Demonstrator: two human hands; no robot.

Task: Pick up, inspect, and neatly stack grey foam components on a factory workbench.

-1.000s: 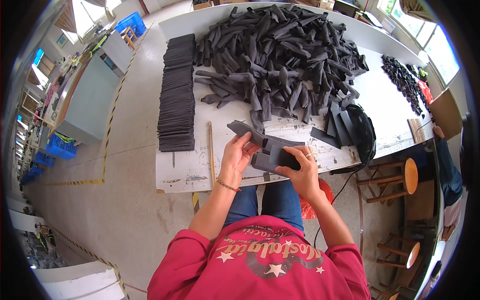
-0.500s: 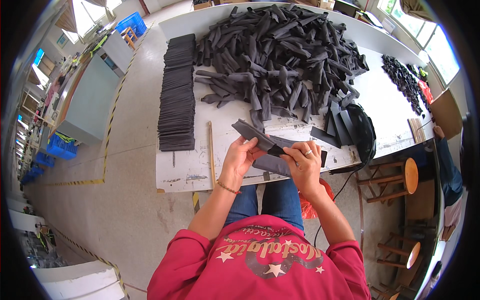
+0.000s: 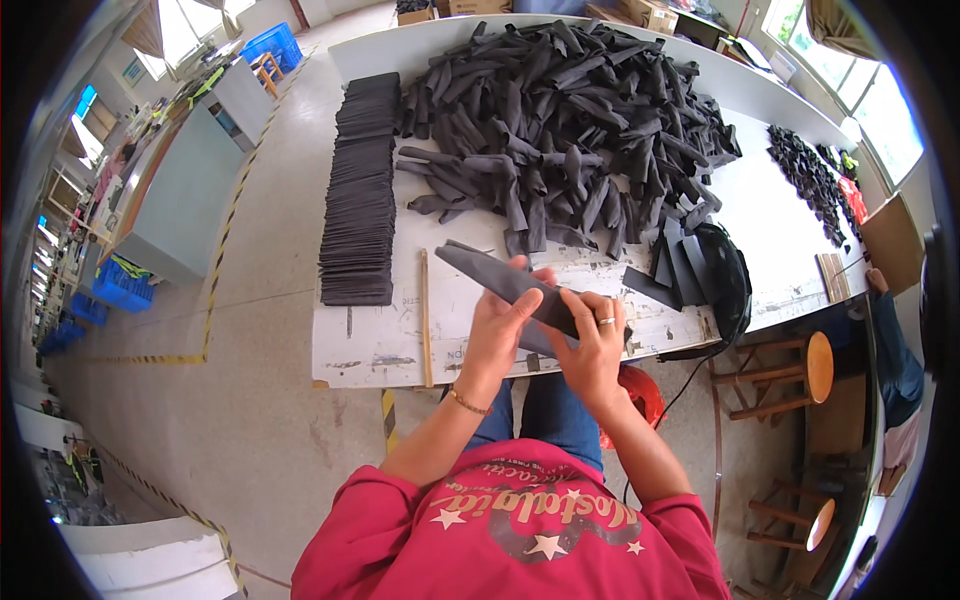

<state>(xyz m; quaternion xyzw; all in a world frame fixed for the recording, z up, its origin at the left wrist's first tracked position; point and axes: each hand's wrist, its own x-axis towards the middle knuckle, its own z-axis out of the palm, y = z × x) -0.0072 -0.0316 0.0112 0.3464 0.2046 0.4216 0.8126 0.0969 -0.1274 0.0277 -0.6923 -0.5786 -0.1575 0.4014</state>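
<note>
Okay, both hands full, neither one spread wide. Left hand (image 3: 503, 315) grips a dark grey cloth piece (image 3: 492, 274), thumb pressed flat on top, fingers wrapped underneath, a couple of fingertips showing past the far edge. Right hand (image 3: 592, 345) bunched up just beside it, fingers bent and pinching the near right end of the same piece; ring on one finger. Exact thumb contact on the right is hard to make out. Cloth piece is held at a slant over the front edge of the counter (image 3: 380, 350), one long end sticking out up and left past the left hand. Another grey layer shows low between the hands; can't tell if it's separate.

Around the hands: wooden stick (image 3: 426, 318) lying left of the left hand, pointing away from the person. Farther left and beyond, a long neat stack of flat dark pieces (image 3: 358, 200). Straight ahead past both hands, a big loose pile of dark rolled cloth (image 3: 570, 120). Right of the right hand, a few flat dark panels (image 3: 690, 268), against a round black thing (image 3: 735, 290). Below the right hand, under counter level, a red plastic bag (image 3: 642, 395).
</note>
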